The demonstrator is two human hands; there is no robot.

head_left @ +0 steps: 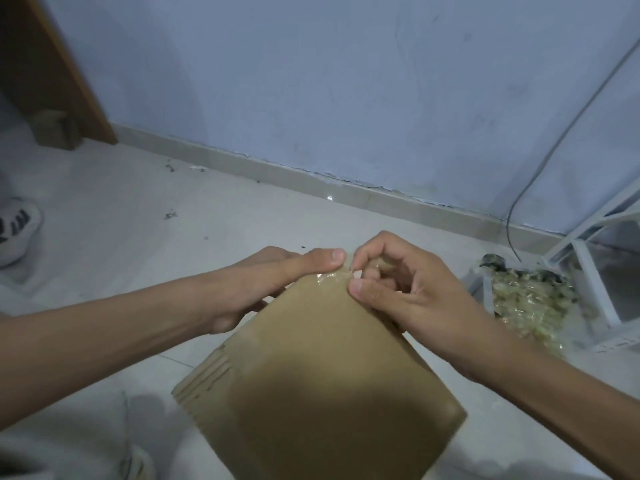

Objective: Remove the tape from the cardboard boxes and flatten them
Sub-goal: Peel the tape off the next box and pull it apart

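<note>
Nearest me, at six o'clock, the cardboard box [311,382] tilts up off the floor [138,237], one corner pointing away toward twelve. It looks already pressed fairly flat, with layered edges showing at its eight o'clock side, though I cannot tell whether it is fully collapsed. At that far corner a shiny patch of clear tape [329,277] clings to the board. My left hand [266,289] holds the box from the nine o'clock side, thumb laid along the top edge, fingers curled behind. My right hand [394,289] has a narrow grip, thumb and forefinger pinching at the tape's edge; whether a strip is truly lifted I cannot tell. So by my judgement this box is at the peeling step: tape remains, and final flattening waits. Farther out at three o'clock a heap of crumpled tape [526,303] lies beside a white rack [588,289], suggesting much peeling is done. No other boxes show. Beyond, a skirting board meets the wall [346,81].
</note>
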